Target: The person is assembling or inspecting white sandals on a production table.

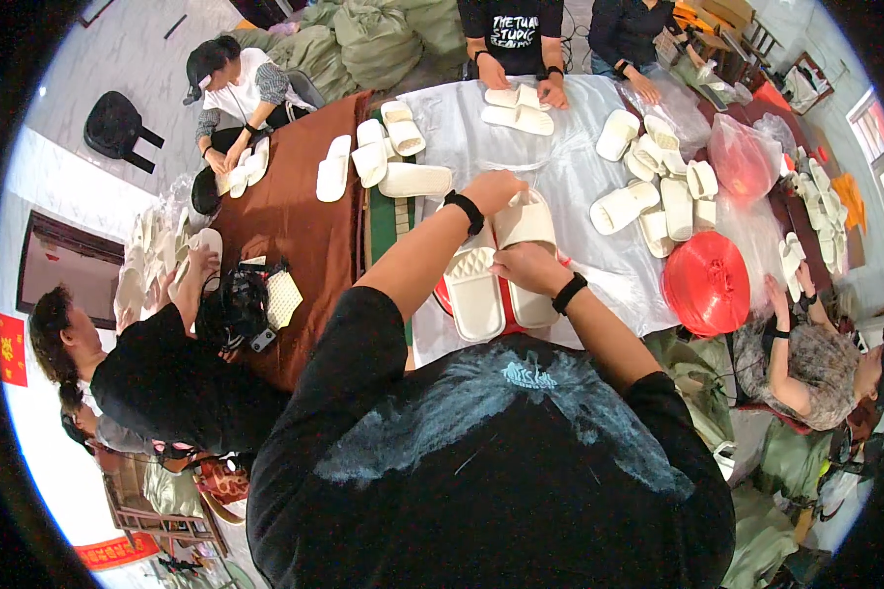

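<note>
Two bare hands curled over cream slippers

Several smooth, cream-coloured slippers with wide straps [475, 299] lie close together at the near edge of a table covered in translucent whitish plastic sheeting [580, 162]; something red shows beneath them. The left hand [496, 193], with a black wristband [464, 209], is at their twelve o'clock, its fingers bent in close together; whether they grip anything, I cannot tell. The right hand [528, 267] is over the middle of the group, its fingers curled nearly closed against a slipper; I cannot tell whether it has a firm hold.

Reckoned from these slippers, a shiny red plastic roll [707, 285] stands at three o'clock and a loose heap of matching cream footwear [676, 206] at two. More pale slippers [415, 180] lie at eleven, by a brown cloth [295, 191]. At twelve, farther off, a co-worker's hands [552, 93] touch another cream pair [521, 120].
</note>
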`<state>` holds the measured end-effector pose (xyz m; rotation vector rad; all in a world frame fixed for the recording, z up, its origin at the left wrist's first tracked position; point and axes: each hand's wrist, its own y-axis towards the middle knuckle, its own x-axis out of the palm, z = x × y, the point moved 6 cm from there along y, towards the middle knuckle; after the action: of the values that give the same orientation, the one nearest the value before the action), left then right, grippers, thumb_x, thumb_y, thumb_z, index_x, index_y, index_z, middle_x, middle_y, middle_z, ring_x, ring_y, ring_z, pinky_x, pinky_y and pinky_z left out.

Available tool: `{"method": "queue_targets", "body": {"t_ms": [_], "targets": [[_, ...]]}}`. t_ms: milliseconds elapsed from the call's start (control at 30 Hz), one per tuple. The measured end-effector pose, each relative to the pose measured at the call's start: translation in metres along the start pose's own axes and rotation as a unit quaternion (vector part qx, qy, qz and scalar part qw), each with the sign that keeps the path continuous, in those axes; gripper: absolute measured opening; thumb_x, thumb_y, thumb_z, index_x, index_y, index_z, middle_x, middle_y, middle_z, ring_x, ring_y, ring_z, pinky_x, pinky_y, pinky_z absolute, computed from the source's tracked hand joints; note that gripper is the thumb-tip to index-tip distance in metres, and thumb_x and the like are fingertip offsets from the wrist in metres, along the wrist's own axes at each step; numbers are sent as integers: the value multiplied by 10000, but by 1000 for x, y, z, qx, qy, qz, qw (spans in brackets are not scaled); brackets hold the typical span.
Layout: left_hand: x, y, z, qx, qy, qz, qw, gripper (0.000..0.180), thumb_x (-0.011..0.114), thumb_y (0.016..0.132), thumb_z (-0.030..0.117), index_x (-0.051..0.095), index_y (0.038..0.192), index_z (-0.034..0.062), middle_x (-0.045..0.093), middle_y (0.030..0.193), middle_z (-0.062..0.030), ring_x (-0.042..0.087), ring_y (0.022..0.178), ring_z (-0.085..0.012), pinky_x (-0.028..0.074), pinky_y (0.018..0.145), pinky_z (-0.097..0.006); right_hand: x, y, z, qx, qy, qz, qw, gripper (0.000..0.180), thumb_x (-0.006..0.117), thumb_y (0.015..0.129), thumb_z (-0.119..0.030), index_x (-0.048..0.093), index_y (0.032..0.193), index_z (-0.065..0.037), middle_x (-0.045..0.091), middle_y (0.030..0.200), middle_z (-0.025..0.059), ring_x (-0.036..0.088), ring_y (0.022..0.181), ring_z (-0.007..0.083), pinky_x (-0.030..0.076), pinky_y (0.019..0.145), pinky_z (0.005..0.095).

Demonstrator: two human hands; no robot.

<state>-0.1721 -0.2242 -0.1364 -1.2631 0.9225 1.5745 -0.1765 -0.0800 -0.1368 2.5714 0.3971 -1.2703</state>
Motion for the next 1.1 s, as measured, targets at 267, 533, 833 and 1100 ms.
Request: {"method": "queue_targets", "body": {"t_ms": [267,533,833,1100], "targets": [[6,2,-19,-96,38,-8,995,120,601,770,38,661,863,-10,656,895,-261,661,842,-402,543,754,-453,3,-6,3,20,-3,15,1000,280,591,883,-294,620,786,-33,650,791,174,632,766,366,484,707,476],[-6,-14,-38,-111,-58,107,986,88,590,740,36,667,717,2,649,739,-225,655,759,-386,533,689,-435,-12,-19,-19,23,-64,62,996,220,601,882,-241,648,886,-26,659,897,133,631,912,316,502,801,415],[-39,-67,-21,-158,-139,231,950,82,575,779,51,649,779,15,629,723,-208,607,718,-411,480,643,-458,-83,-6,-45,-36,-46,357,932,223,645,812,-61,631,1031,-26,637,1011,137,596,979,323,504,817,402],[-43,-100,5,-224,-381,336,832,78,636,805,33,671,861,-9,674,719,-136,649,657,-218,494,603,-322,-38,55,50,176,282,182,925,177,609,899,-166,693,881,-12,664,720,60,574,610,106,451,590,252]]}}
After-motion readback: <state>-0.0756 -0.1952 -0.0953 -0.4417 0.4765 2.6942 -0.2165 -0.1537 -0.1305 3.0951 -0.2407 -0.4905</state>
